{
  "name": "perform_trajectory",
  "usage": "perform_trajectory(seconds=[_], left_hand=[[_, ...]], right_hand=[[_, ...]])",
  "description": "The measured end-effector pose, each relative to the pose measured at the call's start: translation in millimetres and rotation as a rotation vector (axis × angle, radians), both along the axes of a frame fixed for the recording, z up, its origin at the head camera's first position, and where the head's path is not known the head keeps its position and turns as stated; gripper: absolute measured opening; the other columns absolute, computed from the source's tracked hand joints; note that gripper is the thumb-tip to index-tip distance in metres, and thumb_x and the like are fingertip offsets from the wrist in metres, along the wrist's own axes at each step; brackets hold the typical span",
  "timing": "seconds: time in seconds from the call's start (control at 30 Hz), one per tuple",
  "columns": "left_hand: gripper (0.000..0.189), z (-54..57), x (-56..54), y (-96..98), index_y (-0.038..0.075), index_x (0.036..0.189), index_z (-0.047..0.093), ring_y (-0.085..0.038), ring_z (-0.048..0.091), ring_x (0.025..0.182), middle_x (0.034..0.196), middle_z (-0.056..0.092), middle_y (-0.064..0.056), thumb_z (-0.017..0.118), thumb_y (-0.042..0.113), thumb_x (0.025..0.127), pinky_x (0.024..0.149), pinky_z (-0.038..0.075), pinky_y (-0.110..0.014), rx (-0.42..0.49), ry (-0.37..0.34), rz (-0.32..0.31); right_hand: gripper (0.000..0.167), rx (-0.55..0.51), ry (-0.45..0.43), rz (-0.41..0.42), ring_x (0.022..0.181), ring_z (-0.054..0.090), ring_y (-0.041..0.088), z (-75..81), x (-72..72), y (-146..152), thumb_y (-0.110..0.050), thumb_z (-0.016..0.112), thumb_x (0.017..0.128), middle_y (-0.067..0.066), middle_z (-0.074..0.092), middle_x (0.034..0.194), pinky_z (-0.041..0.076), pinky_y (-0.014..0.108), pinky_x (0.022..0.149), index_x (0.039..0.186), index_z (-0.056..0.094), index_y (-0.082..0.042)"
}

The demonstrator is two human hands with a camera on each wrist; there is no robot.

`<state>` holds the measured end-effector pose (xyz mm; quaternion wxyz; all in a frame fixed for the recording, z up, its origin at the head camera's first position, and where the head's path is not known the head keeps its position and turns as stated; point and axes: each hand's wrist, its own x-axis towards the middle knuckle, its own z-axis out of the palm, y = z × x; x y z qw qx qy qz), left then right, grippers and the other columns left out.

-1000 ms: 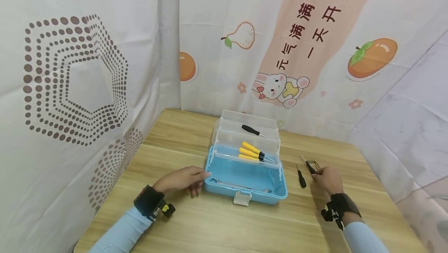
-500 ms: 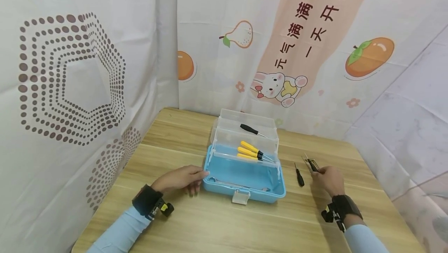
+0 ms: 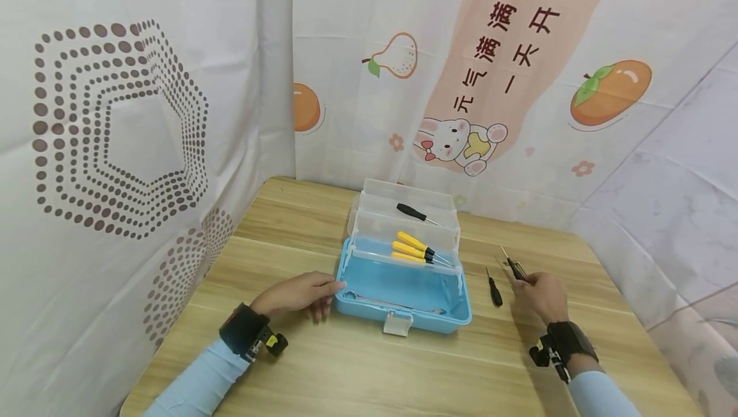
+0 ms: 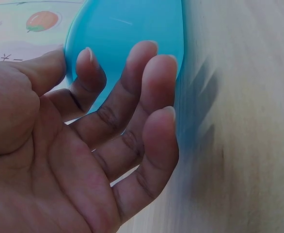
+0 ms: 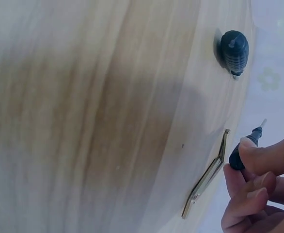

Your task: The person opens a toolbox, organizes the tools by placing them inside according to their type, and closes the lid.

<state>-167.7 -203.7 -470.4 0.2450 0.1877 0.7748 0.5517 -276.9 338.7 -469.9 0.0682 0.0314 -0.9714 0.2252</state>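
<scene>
My left hand [image 3: 300, 294] is at the near left corner of a light blue toolbox [image 3: 375, 321]. In the left wrist view the thumb lies on its rim and the bent index finger against its outer wall; the other fingers curl loosely beside it. My right hand [image 3: 544, 295] pinches a small screwdriver [image 5: 239, 153] by its black handle, with the shaft pointing away. Just beyond lie thin, bent brass-coloured hex keys [image 5: 205, 177], partly behind the screwdriver in the head view. A second black screwdriver [image 3: 495, 293] rests on the table between toolbox and hand.
Clear plastic trays [image 3: 369, 230] stand raised at the toolbox's back. They hold yellow-handled screwdrivers [image 3: 410, 249] and a black screwdriver [image 3: 411, 212]. A silver wrench [image 3: 380, 303] lies in the box's bottom, and a clear latch [image 3: 398, 324] hangs at its front. Printed curtains [image 3: 352, 116] surround the wooden table [image 3: 323, 366].
The screwdriver in my right hand has come up a little, its tip rising away from the hex keys. My left hand stays at the toolbox corner.
</scene>
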Motion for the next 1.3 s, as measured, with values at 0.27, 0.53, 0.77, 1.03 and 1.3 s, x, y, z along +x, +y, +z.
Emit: perform_trajectory(seconds=[0.27,0.53,0.77,1.03,1.3], left_hand=[[0.052,0.9,0.0,1.0,-0.004,0.09,0.057,-0.023,0.065,0.063,0.078,0.065,-0.012,0.043,0.041,0.112,0.061,0.06,-0.037,-0.011,0.005,0.002],[0.052,4.4,-0.5,2.0,-0.005,0.091,0.057,-0.021,0.064,0.062,0.078,0.065,-0.011,0.042,0.04,0.112,0.06,0.059,-0.036,-0.009,0.0,-0.001],[0.052,2.5,-0.6,1.6,-0.004,0.091,0.058,-0.02,0.064,0.062,0.077,0.065,-0.009,0.042,0.041,0.112,0.06,0.059,-0.034,-0.013,-0.004,-0.003],[0.053,2.8,0.2,1.0,-0.006,0.091,0.057,-0.021,0.064,0.062,0.078,0.065,-0.011,0.042,0.04,0.112,0.06,0.059,-0.036,-0.001,0.006,-0.007],[0.052,0.0,0.1,0.2,-0.003,0.089,0.058,-0.021,0.064,0.062,0.078,0.065,-0.011,0.041,0.041,0.112,0.06,0.059,-0.036,-0.003,0.007,-0.008]], right_hand=[[0.023,-0.006,0.043,0.013,0.064,0.061,0.026,3.6,1.0,-4.2,-0.008,0.07,0.095,0.023,0.072,0.08,0.045,0.034,0.054,0.096,0.072,0.015],[0.022,0.015,0.08,0.017,0.065,0.063,0.027,5.8,0.8,-5.6,-0.008,0.07,0.094,0.022,0.073,0.081,0.046,0.036,0.057,0.097,0.073,0.014],[0.023,0.015,0.087,0.02,0.069,0.066,0.034,4.8,0.2,-6.4,-0.008,0.071,0.094,0.024,0.073,0.083,0.05,0.043,0.06,0.099,0.073,0.014],[0.024,0.009,0.083,0.022,0.07,0.066,0.032,5.3,-0.1,-8.9,-0.009,0.068,0.097,0.026,0.073,0.088,0.049,0.041,0.058,0.104,0.072,0.013],[0.023,0.001,0.077,0.024,0.071,0.067,0.032,11.2,2.4,-14.4,-0.009,0.068,0.097,0.028,0.073,0.092,0.049,0.039,0.058,0.103,0.073,0.012]])
